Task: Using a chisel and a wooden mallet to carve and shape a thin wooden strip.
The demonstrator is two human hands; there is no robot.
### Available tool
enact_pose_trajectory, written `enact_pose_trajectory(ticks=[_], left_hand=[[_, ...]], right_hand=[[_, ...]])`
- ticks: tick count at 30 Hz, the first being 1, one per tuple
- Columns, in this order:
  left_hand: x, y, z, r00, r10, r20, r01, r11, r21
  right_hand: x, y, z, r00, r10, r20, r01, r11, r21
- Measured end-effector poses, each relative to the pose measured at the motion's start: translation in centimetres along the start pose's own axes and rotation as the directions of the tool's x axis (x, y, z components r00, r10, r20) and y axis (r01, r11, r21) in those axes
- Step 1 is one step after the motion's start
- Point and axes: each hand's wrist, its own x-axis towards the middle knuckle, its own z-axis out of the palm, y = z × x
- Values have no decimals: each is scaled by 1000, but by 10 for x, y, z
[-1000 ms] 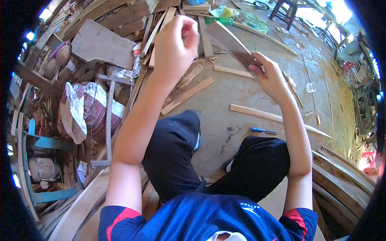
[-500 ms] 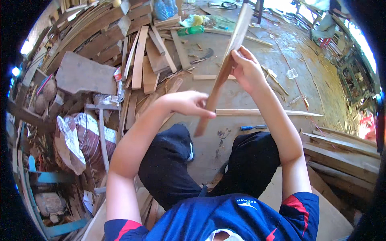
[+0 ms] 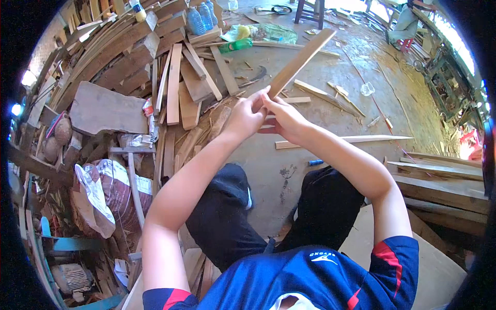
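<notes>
My left hand (image 3: 247,114) and my right hand (image 3: 287,119) meet in front of me at the near end of a flat wooden strip (image 3: 304,62). The strip slants up and away to the right, its far end free in the air. Both hands have their fingers closed round that near end, which they partly hide. Beneath my right forearm, a long pale wooden strip (image 3: 294,144) tapering to a point lies on the floor. The blue handle (image 3: 315,163) of a tool shows beside my right knee, the rest of it hidden.
Timber offcuts (image 3: 174,85) and stacked boards (image 3: 124,57) crowd the left side. A green plastic bottle (image 3: 236,45) and clear bottles (image 3: 196,20) lie beyond. More planks (image 3: 439,191) are piled at the right. A blue metal frame with a motor (image 3: 72,279) stands lower left.
The strip's far end has swung right and down, and my left hand has come up beside my right. My right hand has moved lower and left, to the strip's near end.
</notes>
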Motion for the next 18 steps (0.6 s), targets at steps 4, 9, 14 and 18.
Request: enact_pose_trajectory(ticks=[4,9,14,18], left_hand=[[-1,10,6,994,110,-26,-84,869,488],[-1,8,23,998,-17,-54,49,747,663],[-6,6,2,993,-121,8,98,843,528],[-2,6,-9,989,-145,-1,123,832,540]], right_hand=[[20,-1,-14,987,-96,-130,96,995,-10],[80,-39,-119,868,-251,-428,186,964,-188],[40,-94,-268,755,-320,-573,-103,805,-585],[-38,-145,-354,439,-124,-890,-182,958,-223]])
